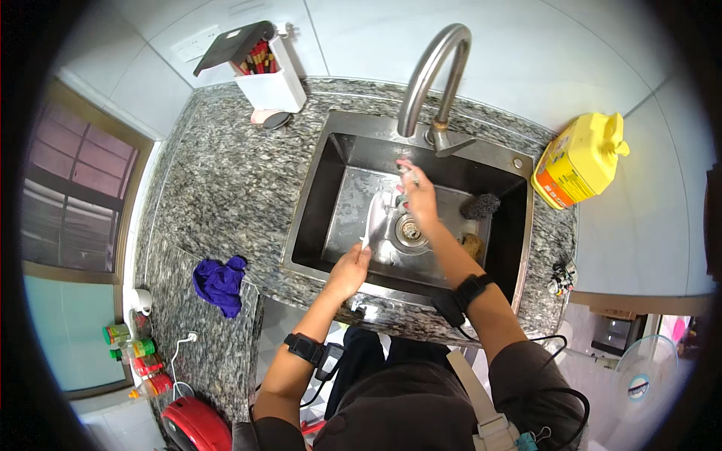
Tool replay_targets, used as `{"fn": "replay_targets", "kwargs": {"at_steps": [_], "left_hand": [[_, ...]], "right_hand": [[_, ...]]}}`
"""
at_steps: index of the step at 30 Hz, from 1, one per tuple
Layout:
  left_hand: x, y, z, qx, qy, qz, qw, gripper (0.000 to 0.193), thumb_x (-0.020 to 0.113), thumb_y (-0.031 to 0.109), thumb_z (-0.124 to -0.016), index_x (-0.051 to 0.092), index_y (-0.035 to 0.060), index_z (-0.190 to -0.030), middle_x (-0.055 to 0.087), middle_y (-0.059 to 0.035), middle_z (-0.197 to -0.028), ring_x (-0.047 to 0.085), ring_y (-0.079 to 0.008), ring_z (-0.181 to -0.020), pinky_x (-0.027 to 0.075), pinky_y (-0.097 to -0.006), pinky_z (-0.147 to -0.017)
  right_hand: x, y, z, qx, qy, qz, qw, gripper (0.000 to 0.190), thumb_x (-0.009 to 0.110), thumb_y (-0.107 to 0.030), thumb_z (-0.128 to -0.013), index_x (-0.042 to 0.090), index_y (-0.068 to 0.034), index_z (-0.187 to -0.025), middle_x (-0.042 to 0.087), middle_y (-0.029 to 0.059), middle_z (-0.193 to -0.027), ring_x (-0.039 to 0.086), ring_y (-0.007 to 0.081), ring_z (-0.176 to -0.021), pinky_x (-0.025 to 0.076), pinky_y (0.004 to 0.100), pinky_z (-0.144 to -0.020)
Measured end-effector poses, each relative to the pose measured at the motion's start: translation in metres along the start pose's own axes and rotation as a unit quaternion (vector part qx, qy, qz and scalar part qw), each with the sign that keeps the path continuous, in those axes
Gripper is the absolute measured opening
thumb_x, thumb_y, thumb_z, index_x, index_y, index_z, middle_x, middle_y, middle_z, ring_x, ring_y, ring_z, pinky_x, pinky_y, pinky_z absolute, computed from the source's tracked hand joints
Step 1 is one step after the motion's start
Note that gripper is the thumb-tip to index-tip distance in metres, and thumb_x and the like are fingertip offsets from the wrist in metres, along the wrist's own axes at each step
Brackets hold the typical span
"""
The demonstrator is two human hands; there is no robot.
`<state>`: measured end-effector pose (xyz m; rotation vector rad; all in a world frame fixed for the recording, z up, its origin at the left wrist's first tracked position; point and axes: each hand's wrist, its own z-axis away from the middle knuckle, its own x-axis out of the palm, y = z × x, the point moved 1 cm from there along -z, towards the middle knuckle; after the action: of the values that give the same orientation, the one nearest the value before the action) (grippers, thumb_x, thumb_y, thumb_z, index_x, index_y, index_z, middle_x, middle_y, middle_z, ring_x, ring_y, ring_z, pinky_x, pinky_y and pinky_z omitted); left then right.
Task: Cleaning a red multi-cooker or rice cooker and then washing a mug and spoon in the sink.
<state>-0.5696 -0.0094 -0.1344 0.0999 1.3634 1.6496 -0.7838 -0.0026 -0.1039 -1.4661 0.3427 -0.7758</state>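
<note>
My left hand grips the near end of a thin, pale white object, tilted over the sink; it looks like a dish or a blade seen nearly edge-on, but its kind is unclear. My right hand, slightly blurred, holds a crumpled pink and grey-green cloth just beyond that object. Both hands are over a stainless steel sink, with the drain strainer below and between them. A curved metal faucet arches above my right hand. Whether water runs from it I cannot tell.
Inside the sink's right side lie a dark scouring pad and a brownish sponge. A yellow jug stands right of the sink. Leftward on the granite counter are a chopstick box and a purple cloth.
</note>
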Motion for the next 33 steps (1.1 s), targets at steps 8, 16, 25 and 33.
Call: {"fn": "replay_targets", "kwargs": {"at_steps": [8, 16, 25, 33], "left_hand": [[-0.009, 0.087, 0.017, 0.132, 0.141, -0.246, 0.95, 0.045, 0.061, 0.008, -0.067, 0.053, 0.007, -0.112, 0.054, -0.0139, -0.089, 0.058, -0.0337, -0.075, 0.048, -0.0409, -0.064], [-0.004, 0.08, 0.022, 0.145, 0.138, -0.26, 0.945, 0.042, 0.062, 0.006, -0.067, 0.056, 0.0089, -0.108, 0.055, -0.011, -0.091, 0.058, -0.0323, -0.074, 0.048, -0.0387, -0.063], [-0.015, 0.073, 0.014, 0.129, -0.032, -0.011, 0.991, 0.033, 0.059, 0.011, -0.081, 0.055, 0.0093, -0.114, 0.059, -0.009, -0.075, 0.057, -0.0197, -0.056, 0.046, -0.031, -0.054], [0.034, 0.084, -0.043, 0.159, 0.134, 0.07, 0.976, 0.043, 0.033, 0.027, -0.092, 0.041, 0.0003, -0.125, 0.058, -0.0248, -0.102, 0.055, -0.0389, -0.095, 0.041, -0.0424, -0.087]], "right_hand": [[0.028, -0.021, 0.054, -0.267, -0.092, 0.614, 0.737, 0.023, 0.057, -0.037, -0.08, 0.063, -0.032, -0.101, 0.038, 0.0068, -0.137, 0.032, 0.0411, -0.121, 0.025, 0.0592, -0.096], [0.002, -0.025, 0.002, 0.05, -0.016, 0.421, 0.905, 0.036, 0.054, -0.04, -0.084, 0.059, -0.005, -0.092, 0.061, 0.0173, -0.086, 0.059, 0.0349, -0.078, 0.046, 0.041, -0.066], [-0.027, 0.007, -0.011, -0.028, 0.094, 0.147, 0.984, 0.034, 0.051, -0.036, -0.089, 0.06, -0.004, -0.089, 0.061, 0.0045, -0.068, 0.057, 0.0182, -0.067, 0.045, 0.032, -0.063], [0.004, 0.061, 0.049, 0.084, 0.041, -0.139, 0.986, 0.033, 0.045, -0.026, -0.093, 0.036, -0.006, -0.118, 0.05, 0.0091, -0.112, 0.052, 0.0181, -0.098, 0.044, 0.0335, -0.083]]}}
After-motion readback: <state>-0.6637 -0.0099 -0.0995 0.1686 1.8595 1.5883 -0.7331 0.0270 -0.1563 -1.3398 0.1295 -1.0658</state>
